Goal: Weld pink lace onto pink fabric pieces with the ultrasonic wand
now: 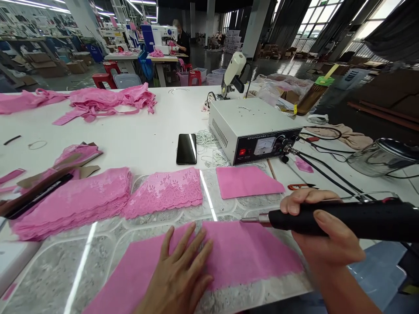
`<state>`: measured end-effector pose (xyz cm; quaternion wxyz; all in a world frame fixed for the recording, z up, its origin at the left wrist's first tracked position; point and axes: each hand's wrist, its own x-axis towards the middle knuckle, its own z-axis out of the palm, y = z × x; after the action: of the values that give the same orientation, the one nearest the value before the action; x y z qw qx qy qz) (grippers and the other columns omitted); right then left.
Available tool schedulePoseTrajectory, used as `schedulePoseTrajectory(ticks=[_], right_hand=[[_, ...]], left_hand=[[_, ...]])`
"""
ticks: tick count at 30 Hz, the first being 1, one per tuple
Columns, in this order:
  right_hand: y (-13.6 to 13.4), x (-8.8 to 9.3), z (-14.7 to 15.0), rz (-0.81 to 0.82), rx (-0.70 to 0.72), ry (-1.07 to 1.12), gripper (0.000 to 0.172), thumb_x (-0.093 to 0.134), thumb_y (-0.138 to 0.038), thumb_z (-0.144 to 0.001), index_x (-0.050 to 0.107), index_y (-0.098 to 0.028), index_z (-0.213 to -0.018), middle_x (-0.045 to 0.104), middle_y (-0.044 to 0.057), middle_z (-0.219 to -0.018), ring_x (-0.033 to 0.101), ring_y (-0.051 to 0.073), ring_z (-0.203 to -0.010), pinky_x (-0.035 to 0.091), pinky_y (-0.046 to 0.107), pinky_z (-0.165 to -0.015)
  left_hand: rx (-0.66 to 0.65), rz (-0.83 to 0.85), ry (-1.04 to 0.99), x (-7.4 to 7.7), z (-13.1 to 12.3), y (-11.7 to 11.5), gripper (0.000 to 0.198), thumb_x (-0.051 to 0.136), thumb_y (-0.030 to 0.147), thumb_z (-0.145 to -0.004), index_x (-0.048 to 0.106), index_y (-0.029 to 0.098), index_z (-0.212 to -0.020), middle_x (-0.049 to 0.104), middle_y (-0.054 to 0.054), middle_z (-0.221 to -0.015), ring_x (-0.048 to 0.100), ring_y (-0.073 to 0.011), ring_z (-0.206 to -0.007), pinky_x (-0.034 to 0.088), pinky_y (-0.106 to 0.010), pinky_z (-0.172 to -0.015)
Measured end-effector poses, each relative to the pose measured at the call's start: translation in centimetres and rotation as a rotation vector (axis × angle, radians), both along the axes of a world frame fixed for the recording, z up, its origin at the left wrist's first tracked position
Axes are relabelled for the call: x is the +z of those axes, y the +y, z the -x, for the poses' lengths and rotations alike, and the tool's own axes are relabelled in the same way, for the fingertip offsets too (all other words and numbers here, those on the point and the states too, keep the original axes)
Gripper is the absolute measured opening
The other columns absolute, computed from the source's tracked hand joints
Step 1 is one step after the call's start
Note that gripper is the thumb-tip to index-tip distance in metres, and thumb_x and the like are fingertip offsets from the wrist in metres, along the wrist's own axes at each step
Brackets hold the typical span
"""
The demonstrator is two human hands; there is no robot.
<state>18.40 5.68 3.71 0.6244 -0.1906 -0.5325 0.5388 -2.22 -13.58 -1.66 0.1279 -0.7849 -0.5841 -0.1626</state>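
Here, blue "JUKI" lettering marks the distant sewing machine.

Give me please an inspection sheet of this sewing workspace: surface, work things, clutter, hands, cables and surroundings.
Surface: white table with a patterned glass sheet at the near edge.
Work things: pink fabric piece flat on the glass; black handheld tool with its metal tip above the fabric.
Clutter: lace stacks, smaller pink square, phone, control box, elastic loops, pink straps, red snips.
Hands: left hand pressed flat on the fabric, fingers spread; right hand wrapped round the tool.
Cables: black leads run from the box front toward the tool.
Surroundings: factory hall, sewing machines, a person at a far table.
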Motion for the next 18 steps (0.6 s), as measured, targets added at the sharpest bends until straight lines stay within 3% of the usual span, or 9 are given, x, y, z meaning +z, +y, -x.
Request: schedulePoseTrajectory(ticks=[12, 18], right_hand=[[-0.2, -0.6, 0.1, -0.009, 0.057, -0.016, 0.006, 0.065, -0.023, -0.076, 0.067, -0.021, -0.082, 0.061, 0.002, -0.074, 0.055, 0.014, -0.058, 0.051, 0.032, -0.054], [0.6, -0.2, -1.5, 0.006, -0.091, 0.016, 0.008, 0.064, -0.023, -0.072, 0.068, -0.022, -0.079, 0.059, 0.002, -0.073, 0.051, 0.014, -0.056, 0.049, 0.033, -0.052]], left_hand=[[0.018, -0.018, 0.017, -0.8, 0.4, 0.0, 0.046, 0.051, 0.024, -0.096, 0.051, 0.017, -0.141, 0.053, -0.006, -0.145, 0.031, -0.0288, -0.145, 0.003, -0.054, -0.122], [-0.007, -0.043, 0.042, -0.7, 0.8, 0.3, 0.041, 0.052, 0.026, -0.096, 0.057, 0.018, -0.136, 0.055, -0.004, -0.143, 0.031, -0.0274, -0.146, 0.003, -0.051, -0.123]])
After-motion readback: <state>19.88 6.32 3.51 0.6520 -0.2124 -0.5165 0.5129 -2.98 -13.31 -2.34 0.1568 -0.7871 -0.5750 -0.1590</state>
